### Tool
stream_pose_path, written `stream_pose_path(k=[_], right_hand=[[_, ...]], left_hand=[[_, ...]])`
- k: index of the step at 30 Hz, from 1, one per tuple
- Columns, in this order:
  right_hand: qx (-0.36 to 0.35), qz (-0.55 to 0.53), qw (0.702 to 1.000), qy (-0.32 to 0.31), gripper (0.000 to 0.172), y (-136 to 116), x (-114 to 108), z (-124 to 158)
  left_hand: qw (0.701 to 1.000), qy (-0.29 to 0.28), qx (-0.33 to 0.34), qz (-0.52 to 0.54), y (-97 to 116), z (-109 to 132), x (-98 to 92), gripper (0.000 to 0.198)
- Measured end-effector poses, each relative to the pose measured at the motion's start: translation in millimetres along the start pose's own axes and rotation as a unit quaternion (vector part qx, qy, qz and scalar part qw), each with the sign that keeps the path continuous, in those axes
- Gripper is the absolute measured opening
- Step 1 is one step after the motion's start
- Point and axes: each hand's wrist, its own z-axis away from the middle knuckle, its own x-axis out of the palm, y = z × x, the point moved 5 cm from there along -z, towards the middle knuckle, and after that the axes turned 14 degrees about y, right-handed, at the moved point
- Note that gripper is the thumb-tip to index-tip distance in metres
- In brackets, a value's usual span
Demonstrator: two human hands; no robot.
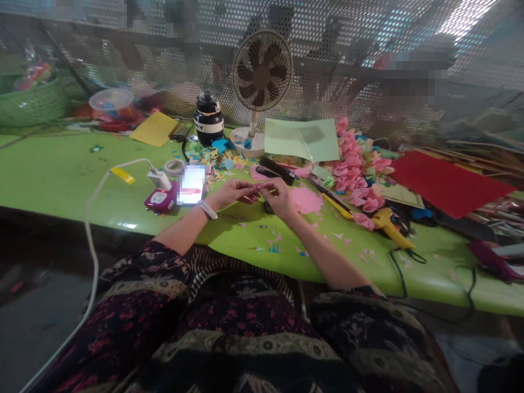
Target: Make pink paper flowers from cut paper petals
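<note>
A small pink bit of thin paper (pixel 257 187) seems to be between the fingertips of both hands, above the shiny light-green desk (pixel 53 169). The left hand (pixel 236 192) pinches one side of it and the right hand (pixel 279 196) pinches the other, so it could rip or crease if they pull apart or squeeze too hard. It is so little that it could slip out, drop among the tiny pink and blue paper scraps (pixel 274 240) below, and be hard to find. Just beside the right hand lies a stack of flat pink paper (pixel 308 200), which that arm could bump and spread about. Next to that is a long yellow-and-black cutter (pixel 338 207); a careless reach that way could nick a finger. Farther back stands a round brown-and-white fan (pixel 262 71). I cannot tell if it spins, but its wind could blow the light paper away.
</note>
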Motion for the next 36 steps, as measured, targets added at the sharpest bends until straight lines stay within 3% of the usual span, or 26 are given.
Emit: stream_pose_path(k=[11,20,27,32,36], right_hand=[[0.038,0.019,0.999,-0.013,0.032,4.4,-1.1,-1.8],[-0.015,0.032,0.999,-0.019,0.028,-1.5,-1.9,-1.0],[-0.044,0.041,0.998,-0.025,0.029,-6.1,-3.4,1.0],[-0.012,0.039,0.999,-0.031,0.036,-6.3,-1.9,0.0],[0.068,0.05,0.996,-0.033,0.043,-1.8,-4.4,-3.5]], left_hand=[[1.0,-0.02,-0.004,0.005,2.4,4.8,2.5,0.015],[1.0,-0.014,-0.001,-0.019,-1.4,2.8,2.1,0.028],[0.999,-0.021,0.0,-0.038,-5.2,0.6,0.4,0.025],[0.999,-0.021,0.0,-0.043,-4.3,1.4,0.5,0.024],[0.999,-0.02,0.002,-0.03,-0.4,3.7,2.9,0.021]])
